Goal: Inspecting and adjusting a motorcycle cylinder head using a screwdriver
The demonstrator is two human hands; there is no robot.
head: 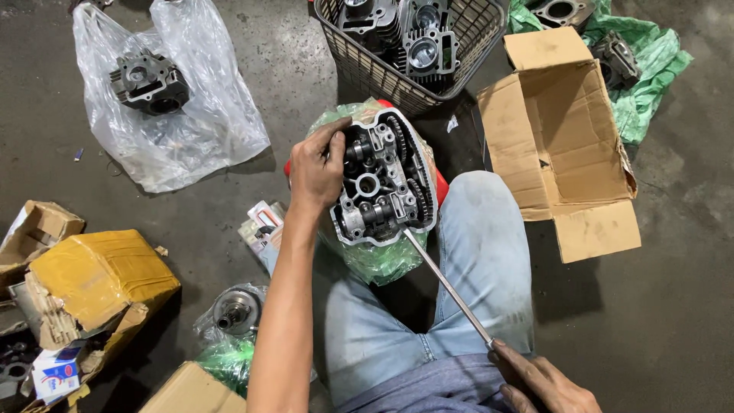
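- surroundings: basket (359,73) of engine parts just beyond the cylinder head (382,180); open carton (562,145) at right, clear bag (172,115) at left.
- left hand (317,168): fingers curled over the head's left edge, gripping it.
- right hand (543,382): clenched around the rod (447,287), whose tip meets the head's lower edge.
- head sits on green plastic (375,260) between the knees.
- count: one rod, two loose heads on plastic.

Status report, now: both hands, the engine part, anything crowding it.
Left hand grips cylinder head by its edge. Right hand holds long metal rod, tip at the head's lower edge. Basket and open carton close by.
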